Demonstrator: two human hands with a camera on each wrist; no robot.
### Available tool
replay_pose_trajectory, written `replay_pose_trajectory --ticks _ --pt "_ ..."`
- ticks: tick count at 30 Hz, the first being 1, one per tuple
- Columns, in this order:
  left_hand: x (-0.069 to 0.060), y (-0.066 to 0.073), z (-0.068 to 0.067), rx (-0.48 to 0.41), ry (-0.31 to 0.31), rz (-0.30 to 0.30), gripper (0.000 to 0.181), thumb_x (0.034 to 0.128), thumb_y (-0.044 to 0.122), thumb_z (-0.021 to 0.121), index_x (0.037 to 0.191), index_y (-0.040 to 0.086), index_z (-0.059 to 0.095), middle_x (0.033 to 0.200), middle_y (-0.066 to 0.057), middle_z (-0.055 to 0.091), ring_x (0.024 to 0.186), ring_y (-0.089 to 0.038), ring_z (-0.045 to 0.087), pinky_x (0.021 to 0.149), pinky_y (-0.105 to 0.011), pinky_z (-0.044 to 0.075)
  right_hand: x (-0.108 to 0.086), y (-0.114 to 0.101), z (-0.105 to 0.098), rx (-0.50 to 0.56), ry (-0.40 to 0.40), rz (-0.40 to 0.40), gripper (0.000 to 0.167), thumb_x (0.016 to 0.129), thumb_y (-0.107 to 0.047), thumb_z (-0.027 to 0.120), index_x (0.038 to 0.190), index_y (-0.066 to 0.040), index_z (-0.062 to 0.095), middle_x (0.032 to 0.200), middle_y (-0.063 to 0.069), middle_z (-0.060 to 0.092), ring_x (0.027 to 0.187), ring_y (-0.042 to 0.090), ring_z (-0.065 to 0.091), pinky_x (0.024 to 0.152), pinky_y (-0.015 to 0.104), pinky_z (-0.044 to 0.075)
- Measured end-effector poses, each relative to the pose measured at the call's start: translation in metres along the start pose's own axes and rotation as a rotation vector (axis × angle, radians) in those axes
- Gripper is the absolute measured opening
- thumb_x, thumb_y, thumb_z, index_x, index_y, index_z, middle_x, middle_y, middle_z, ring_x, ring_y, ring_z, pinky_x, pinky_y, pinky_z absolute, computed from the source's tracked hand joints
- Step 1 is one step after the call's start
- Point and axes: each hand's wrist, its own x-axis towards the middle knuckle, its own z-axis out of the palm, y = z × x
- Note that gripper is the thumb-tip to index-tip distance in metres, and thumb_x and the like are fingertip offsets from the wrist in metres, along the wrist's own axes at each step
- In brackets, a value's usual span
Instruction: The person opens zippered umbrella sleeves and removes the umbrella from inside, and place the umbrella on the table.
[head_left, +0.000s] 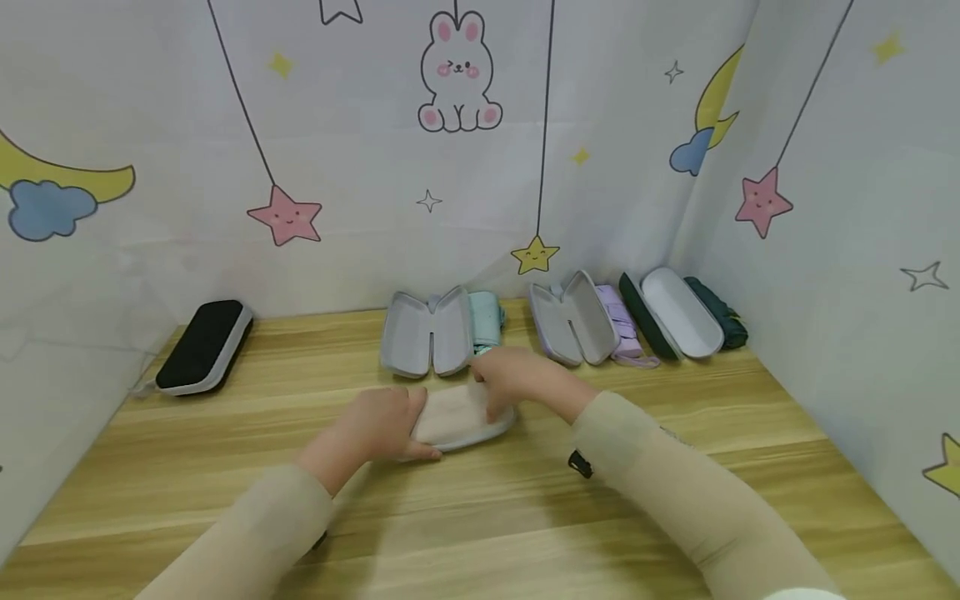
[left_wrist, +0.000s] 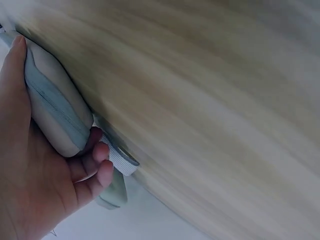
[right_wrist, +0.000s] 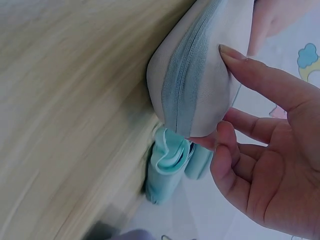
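A closed, cream zippered case (head_left: 457, 415) with a grey-blue zipper band lies on the wooden table, between my two hands. My left hand (head_left: 381, 423) grips its left end, the thumb along one side and the fingers curled round the other, as the left wrist view shows. At the right end my right hand (head_left: 508, 377) holds the case, its thumb (right_wrist: 260, 75) pressed on the cream side and the fingers behind. In the right wrist view the zipper band (right_wrist: 187, 75) runs along the edge. What is inside the case is hidden.
Behind stands an open grey-lined case (head_left: 427, 333) beside a folded mint umbrella (head_left: 486, 317). Further right are another open case (head_left: 573, 321), a folded purple umbrella (head_left: 619, 321), an open dark green case (head_left: 682, 312) and a dark green bundle (head_left: 717, 312). A black case (head_left: 204, 346) lies far left.
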Motion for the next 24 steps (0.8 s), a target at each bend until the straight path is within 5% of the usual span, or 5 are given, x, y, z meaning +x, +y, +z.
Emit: replay_pose_trajectory --ticks 5,13,24 --pt "0.017 0.013 -0.001 -0.027 -0.017 0.017 0.074 0.0717 0.074 0.066 0.101 0.008 0.049 0.076 -0.006 0.054 0.068 -0.025 0.058 0.06 -0.043 0.051 -0.01 0.021 0.006 0.045 0.034 0.009 0.036 0.067 -0.022 0.088 0.09 -0.011 0.063 0.075 -0.005 0.052 0.069 0.013 0.047 0.061 0.031 0.041" --pt "0.039 0.038 -0.007 -0.021 -0.055 0.002 0.078 0.0692 0.076 0.067 0.104 0.007 0.051 0.079 -0.008 0.057 0.074 -0.027 0.062 0.064 -0.042 0.052 -0.025 0.046 0.008 0.053 0.039 0.024 0.042 0.065 -0.022 0.089 0.095 -0.007 0.063 0.087 0.0 0.059 0.077 0.017 0.053 0.071 0.035 0.047" --pt "0.058 0.067 -0.008 0.014 -0.005 -0.001 0.076 0.0686 0.076 0.067 0.101 0.009 0.053 0.08 -0.006 0.059 0.075 -0.024 0.062 0.06 -0.042 0.053 -0.049 0.068 0.006 0.057 0.017 0.065 0.048 0.065 -0.022 0.09 0.101 -0.004 0.064 0.094 0.004 0.061 0.084 0.02 0.057 0.078 0.038 0.049"
